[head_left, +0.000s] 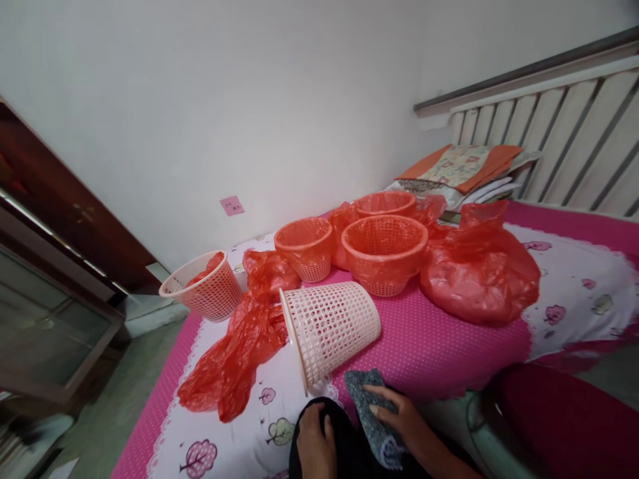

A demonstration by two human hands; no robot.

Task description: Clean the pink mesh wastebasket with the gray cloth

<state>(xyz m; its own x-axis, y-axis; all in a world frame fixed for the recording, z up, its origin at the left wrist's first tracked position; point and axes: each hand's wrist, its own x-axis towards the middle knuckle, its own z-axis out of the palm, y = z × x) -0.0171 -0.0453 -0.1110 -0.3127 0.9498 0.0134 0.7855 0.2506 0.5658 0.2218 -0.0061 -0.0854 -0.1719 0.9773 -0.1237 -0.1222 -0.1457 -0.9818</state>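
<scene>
My left hand (pixel 316 444) rests on my dark-clothed knee, its fingers laid out with nothing in them. On the right, my right hand (pixel 402 420) has its fingers curled over a folded grey cloth (pixel 362 392) at the bed's edge; the thumb is hidden. Just beyond my hands, a white plastic mesh wastebasket (pixel 334 322) lies on its side, its mouth facing left. Beside its mouth a crumpled red plastic bag (pixel 239 359) is spread on the bedspread.
Wastebaskets lined with red bags (pixel 387 256) stand behind. A tilted white basket (pixel 219 296) with red plastic inside is at left. A bulging red bag (pixel 482 273) sits at right on the pink bedspread (pixel 449 352). Folded bedding (pixel 459 166) is stacked near the radiator (pixel 564 126).
</scene>
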